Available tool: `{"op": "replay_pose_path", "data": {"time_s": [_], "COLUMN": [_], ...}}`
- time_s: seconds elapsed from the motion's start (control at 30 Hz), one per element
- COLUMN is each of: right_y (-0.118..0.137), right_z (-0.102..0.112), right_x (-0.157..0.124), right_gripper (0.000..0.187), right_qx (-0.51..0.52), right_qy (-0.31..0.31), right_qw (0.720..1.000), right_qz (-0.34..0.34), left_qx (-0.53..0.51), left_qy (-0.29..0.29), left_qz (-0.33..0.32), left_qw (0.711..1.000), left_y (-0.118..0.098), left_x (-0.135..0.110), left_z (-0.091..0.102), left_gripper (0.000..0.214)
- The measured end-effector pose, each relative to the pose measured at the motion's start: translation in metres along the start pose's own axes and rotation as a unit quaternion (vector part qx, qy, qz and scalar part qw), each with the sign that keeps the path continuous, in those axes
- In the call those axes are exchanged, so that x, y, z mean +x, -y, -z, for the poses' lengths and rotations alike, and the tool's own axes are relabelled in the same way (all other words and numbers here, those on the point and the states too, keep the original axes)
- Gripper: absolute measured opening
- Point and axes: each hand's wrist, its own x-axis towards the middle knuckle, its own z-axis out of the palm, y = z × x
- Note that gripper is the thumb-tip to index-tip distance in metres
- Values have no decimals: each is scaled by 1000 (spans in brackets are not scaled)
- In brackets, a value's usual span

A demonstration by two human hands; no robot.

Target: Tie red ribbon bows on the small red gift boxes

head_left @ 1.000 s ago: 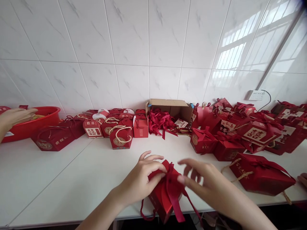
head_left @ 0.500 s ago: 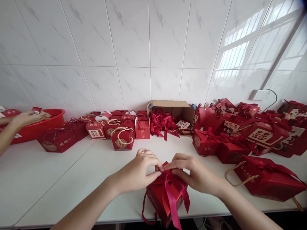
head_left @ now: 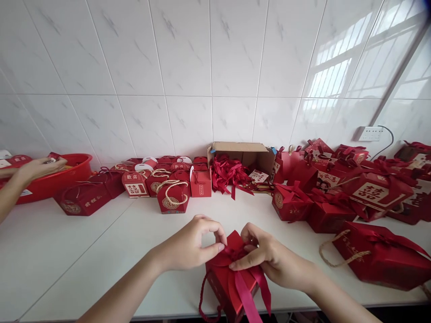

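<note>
A red gift box [head_left: 222, 278] with a dark red rope handle [head_left: 203, 291] stands at the table's front edge. Over its top a crimson ribbon [head_left: 245, 294] is tied, its two tails hanging down the near side. My left hand [head_left: 202, 242] pinches the ribbon at the left of the knot, thumb and fingertips together. From the other side my right hand [head_left: 269, 255] grips the ribbon, with the thumb laid across the knot and the forefinger curled behind it. Part of the knot is hidden by my fingers.
A cardboard carton [head_left: 242, 147] of loose ribbons [head_left: 229, 172] lies by the tiled wall. Small red boxes [head_left: 173, 197] stand left of it; ribboned boxes [head_left: 380, 255] crowd the right. At far left another person's hand [head_left: 40, 168] holds a small item over a red basin [head_left: 79, 168].
My right hand has shifted down, its thumb now across the knot. The left hand keeps its pinch, slightly lower. The view has tilted a little.
</note>
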Motion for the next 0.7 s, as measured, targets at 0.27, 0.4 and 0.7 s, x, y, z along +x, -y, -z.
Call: {"op": "replay_pose_path", "data": {"time_s": [0.27,0.4,0.7], "right_y": [-4,-5,-4], "right_z": [-5,-5,-6], "right_x": [-1,-1,-2], "right_gripper": [36,36,36], "right_qx": [38,51,56], "right_qy": [-14,-20,-12], "right_qw": [999,998,998], "right_qz": [-15,-19,-17], "left_qx": [-69,-72,-47], "left_qy": [35,44,5], "left_qz": [-1,-20,-12], "left_qw": [997,996,999], "left_y": [-1,0,5], "left_x": [1,0,-1], "left_z": [-15,-19,-15], "left_gripper": [1,8,13]}}
